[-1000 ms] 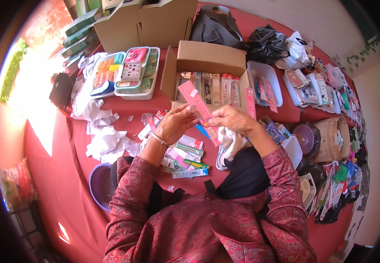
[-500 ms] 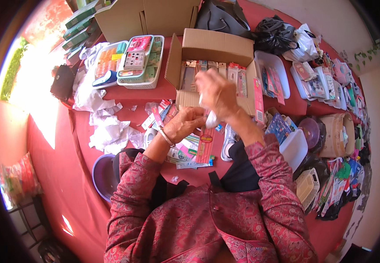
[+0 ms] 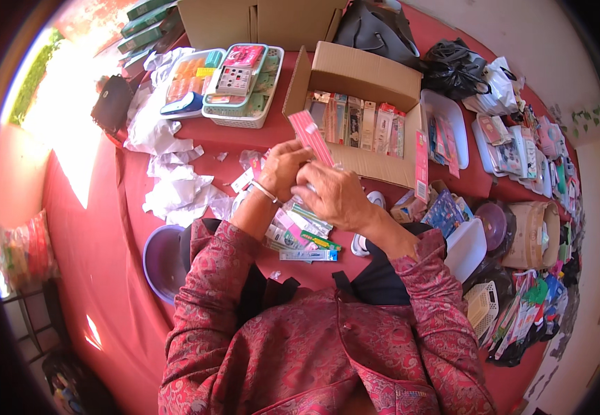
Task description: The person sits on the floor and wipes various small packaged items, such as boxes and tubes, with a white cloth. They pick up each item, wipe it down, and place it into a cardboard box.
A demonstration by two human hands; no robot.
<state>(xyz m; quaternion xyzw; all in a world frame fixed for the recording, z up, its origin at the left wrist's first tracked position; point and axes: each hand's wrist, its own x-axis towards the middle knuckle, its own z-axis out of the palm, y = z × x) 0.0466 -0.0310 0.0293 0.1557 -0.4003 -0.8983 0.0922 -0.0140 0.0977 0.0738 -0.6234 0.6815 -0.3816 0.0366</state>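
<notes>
My left hand (image 3: 283, 167) is closed around the edge of a flat pink striped packet (image 3: 310, 135), which is tilted with its upper end toward the open cardboard box (image 3: 373, 162). Close beside it, my right hand (image 3: 339, 198) has its fingers bent at the packet's lower end; that end is hidden behind the knuckles. Inside the box, several slim packets (image 3: 368, 124) stand in a row. Below my hands, between my legs, lies a loose pile of slim packets (image 3: 300, 232), with a blue-and-white one (image 3: 308, 255) at its near edge.
Crumpled white paper (image 3: 179, 197) and a purple basin (image 3: 163, 266) are on the left. At the back left stand a lidded white basket (image 3: 244, 119) and a tub of orange items (image 3: 188, 88). A clear tub (image 3: 445, 104), bags (image 3: 452, 62) and a cardboard carton (image 3: 521, 242) fill the right.
The pink packet has come up from over the pile, now tilted toward the box. My right hand has lowered beside my left, and the white thing seen by it earlier no longer shows.
</notes>
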